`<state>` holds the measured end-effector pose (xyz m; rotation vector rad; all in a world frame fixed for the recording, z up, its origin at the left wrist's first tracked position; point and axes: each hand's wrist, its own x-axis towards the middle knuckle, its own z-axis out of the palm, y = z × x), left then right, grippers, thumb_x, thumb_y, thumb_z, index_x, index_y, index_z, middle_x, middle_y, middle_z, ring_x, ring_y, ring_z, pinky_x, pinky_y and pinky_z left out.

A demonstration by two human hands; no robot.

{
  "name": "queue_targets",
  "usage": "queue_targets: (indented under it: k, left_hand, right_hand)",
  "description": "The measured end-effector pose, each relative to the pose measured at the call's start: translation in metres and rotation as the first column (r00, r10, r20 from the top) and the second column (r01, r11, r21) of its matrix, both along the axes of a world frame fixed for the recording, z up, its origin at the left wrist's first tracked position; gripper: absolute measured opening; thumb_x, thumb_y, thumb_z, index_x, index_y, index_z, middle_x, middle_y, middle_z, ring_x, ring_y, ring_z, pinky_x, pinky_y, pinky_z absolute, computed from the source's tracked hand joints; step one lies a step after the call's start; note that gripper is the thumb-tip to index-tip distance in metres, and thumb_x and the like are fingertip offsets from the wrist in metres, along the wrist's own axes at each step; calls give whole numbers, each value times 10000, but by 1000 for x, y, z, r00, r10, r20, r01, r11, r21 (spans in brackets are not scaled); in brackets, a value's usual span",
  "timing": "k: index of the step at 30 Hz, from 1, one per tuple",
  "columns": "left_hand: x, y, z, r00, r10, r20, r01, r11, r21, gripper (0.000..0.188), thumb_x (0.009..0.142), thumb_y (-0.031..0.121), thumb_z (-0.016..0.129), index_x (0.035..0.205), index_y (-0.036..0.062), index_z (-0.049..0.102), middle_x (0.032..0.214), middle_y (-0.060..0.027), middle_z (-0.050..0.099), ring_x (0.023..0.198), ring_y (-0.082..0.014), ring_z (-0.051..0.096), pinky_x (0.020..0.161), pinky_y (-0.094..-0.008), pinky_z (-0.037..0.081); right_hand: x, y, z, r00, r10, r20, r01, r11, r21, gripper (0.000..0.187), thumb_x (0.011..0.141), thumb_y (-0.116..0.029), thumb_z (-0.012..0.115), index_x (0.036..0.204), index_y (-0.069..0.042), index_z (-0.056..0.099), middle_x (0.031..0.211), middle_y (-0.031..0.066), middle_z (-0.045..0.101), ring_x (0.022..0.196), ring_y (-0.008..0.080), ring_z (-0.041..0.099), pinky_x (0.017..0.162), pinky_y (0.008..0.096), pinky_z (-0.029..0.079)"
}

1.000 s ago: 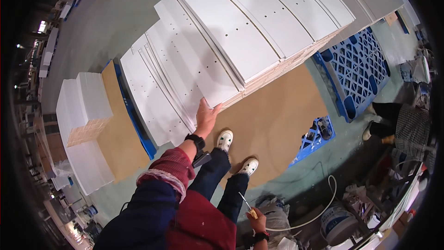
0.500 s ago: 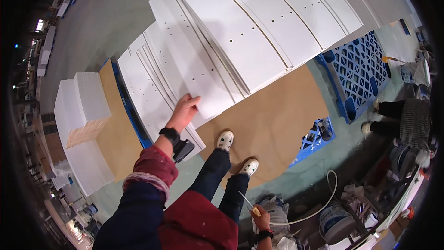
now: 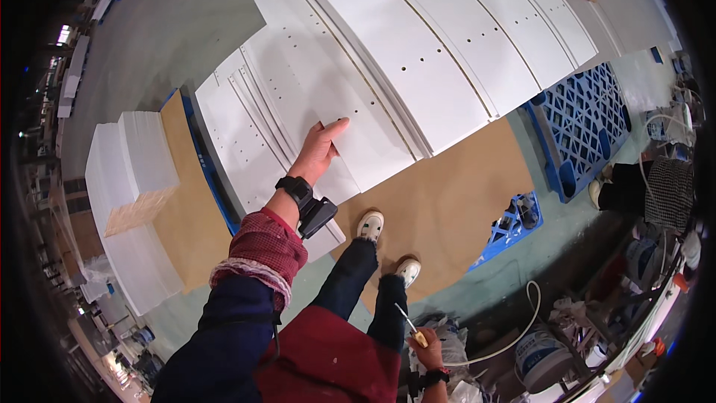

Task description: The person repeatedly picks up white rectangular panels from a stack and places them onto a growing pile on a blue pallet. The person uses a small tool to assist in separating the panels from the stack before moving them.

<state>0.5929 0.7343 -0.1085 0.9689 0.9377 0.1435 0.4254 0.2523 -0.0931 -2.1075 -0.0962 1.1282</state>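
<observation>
My left hand [image 3: 321, 149] rests on or just over a white drilled panel [image 3: 321, 75], thumb and forefinger stretched out near its small holes. Nothing is seen in that hand. This panel has a groove along it and lies among several overlapping white panels. A larger white panel [image 3: 447, 30] with dark holes and long grooves lies to its right. Low at my right side, my right hand [image 3: 429, 351] is closed round the yellow handle of a screwdriver [image 3: 420, 338], its thin metal shaft pointing up and left.
Brown board [image 3: 447, 186] lies under the panels by my feet. A blue plastic pallet [image 3: 585, 123] is at the right, near another person's legs [image 3: 623, 192]. Stacked white boards [image 3: 134, 172] stand at the left. Buckets [image 3: 544, 358] and a pale hose [image 3: 514, 347] lie at lower right.
My left hand has moved farther up across the panel, toward its holes. The whole view has shifted slightly. My right hand still grips the screwdriver at my side.
</observation>
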Motion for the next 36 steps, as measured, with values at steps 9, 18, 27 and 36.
queue_targets:
  k: [9,18,27,36]
  left_hand:
    - [-118,-15,94,999,-21,-34,30,958,285,312,732,62,530,1025,-37,490,887,-82,574,800,-157,554,702,-274,451]
    - [-327,-166,250,849,-388,-359,373,921,-113,377,720,40,532,1086,-21,461,973,-72,547,874,-134,518,772,-271,413]
    - [-257,-215,247,266,-907,-327,875,370,-314,478,739,53,528,1184,-28,373,1085,-86,498,947,-158,493,827,-296,391]
    - [-224,-257,167,394,-899,-192,591,408,-696,428,771,50,499,1170,-39,372,1081,-122,495,941,-182,519,819,-310,413]
  right_hand:
    - [23,-7,25,993,-34,110,16,987,160,276,647,-90,680,896,-57,566,806,122,570,748,297,544,662,346,438]
    - [53,-37,161,878,433,204,-474,846,245,208,660,-149,621,796,-48,500,701,131,533,668,340,520,585,382,414]
    - [25,-101,179,888,436,-144,-371,866,335,250,677,-161,567,917,-102,527,738,165,574,725,357,560,620,390,453]
    - [-41,-153,124,940,295,-172,-230,919,320,147,724,-148,535,839,-56,544,764,132,599,716,307,583,587,351,473]
